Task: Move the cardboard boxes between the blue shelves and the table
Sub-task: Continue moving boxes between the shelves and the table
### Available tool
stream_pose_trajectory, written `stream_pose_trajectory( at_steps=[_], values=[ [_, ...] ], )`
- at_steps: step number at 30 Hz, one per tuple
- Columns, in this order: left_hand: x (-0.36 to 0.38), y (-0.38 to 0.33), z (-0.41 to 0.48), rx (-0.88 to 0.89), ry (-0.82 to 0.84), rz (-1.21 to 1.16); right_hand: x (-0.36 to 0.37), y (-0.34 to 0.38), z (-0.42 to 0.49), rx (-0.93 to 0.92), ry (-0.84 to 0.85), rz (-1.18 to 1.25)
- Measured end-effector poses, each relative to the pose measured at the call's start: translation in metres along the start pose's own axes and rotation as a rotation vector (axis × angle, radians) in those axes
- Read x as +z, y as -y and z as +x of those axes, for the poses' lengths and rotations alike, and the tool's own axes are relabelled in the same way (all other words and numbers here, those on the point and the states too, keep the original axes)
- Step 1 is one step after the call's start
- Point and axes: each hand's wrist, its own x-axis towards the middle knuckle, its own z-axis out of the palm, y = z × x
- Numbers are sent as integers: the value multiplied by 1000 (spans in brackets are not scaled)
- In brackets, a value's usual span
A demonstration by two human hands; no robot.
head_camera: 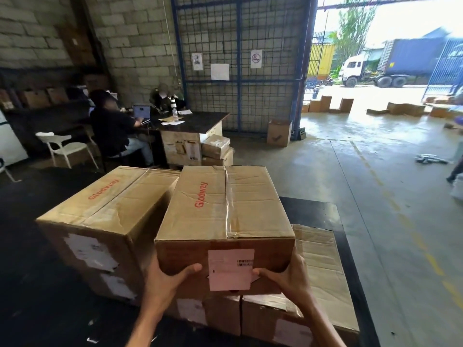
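Observation:
I hold a taped cardboard box (223, 211) marked "Glodway", with a white label on its near face. My left hand (166, 279) grips its lower left corner, thumb on the front face. My right hand (288, 276) grips the lower right corner the same way. The box is over a lower cardboard box (323, 279) lying on the dark table (45, 284). A second "Glodway" box (100, 221) stands on the table just to its left, close or touching. No blue shelves are in view.
Two people sit at a dark desk (198, 121) behind the table, next to a white chair (65, 147). Small boxes (216, 151) are stacked by the desk. A blue mesh partition (240, 63) stands behind. Concrete floor (363, 191) lies right, with loose boxes (279, 133) toward the doorway.

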Motion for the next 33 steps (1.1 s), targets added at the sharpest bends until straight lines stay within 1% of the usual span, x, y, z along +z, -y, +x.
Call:
stream_pose_trajectory(
  at_steps=[5,9,11,15,19,21,27,31,33],
  values=[
    [-11,-48,-12,155,-10,-12,-20,41,1,-91,-45,-1],
    [-33,-84,-30,230,-23,-49,-34,84,-9,-172,-53,13],
    [-50,-101,-44,257,-46,-62,-38,109,-17,-213,-61,22],
    [-104,-119,-84,320,-127,-76,-24,150,-41,-267,-12,79],
    [-174,-126,-135,364,-275,-31,17,193,-75,-302,118,150],
    [-214,-122,-163,368,-367,7,45,212,-97,-325,210,197],
    [-333,-110,-262,350,-726,83,141,272,-190,-404,498,332],
    [-391,-106,-349,323,-950,198,193,311,-261,-498,735,422],
    [-415,-104,-392,300,-1049,219,215,330,-296,-521,838,454]
  ],
)
